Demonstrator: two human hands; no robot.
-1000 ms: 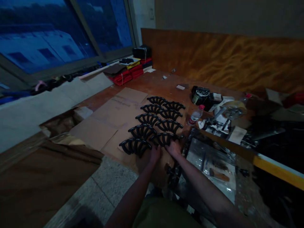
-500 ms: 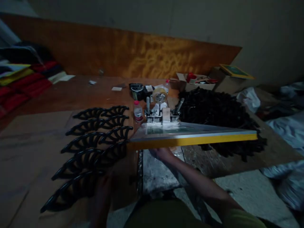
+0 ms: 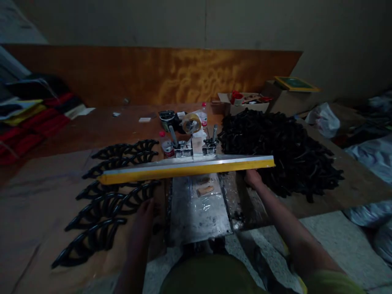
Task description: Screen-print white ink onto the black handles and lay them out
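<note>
Two columns of black curved comb-like pieces (image 3: 110,192) lie spread on brown cardboard (image 3: 36,192) at the left. My left hand (image 3: 146,210) hovers by their right ends, fingers apart, holding nothing. A yellow-edged printing frame (image 3: 186,168) stands raised on hinge clamps (image 3: 191,148) above a grey plate (image 3: 196,214). My right hand (image 3: 252,178) reaches under the frame's right end to the edge of a big heap of black pieces (image 3: 281,151). Dim light hides whether its fingers hold anything.
A tape roll (image 3: 190,121), a black tin (image 3: 167,118) and a small bottle (image 3: 203,111) stand behind the clamps. Cardboard boxes (image 3: 245,102) sit at the back right before a plywood panel (image 3: 171,75). Red and yellow stacks (image 3: 33,122) lie at the left, bags (image 3: 324,118) at the right.
My head has turned right from the laid-out pieces to the printing frame. My right hand has moved from the plate out to the heap. My left hand has stayed near the pieces.
</note>
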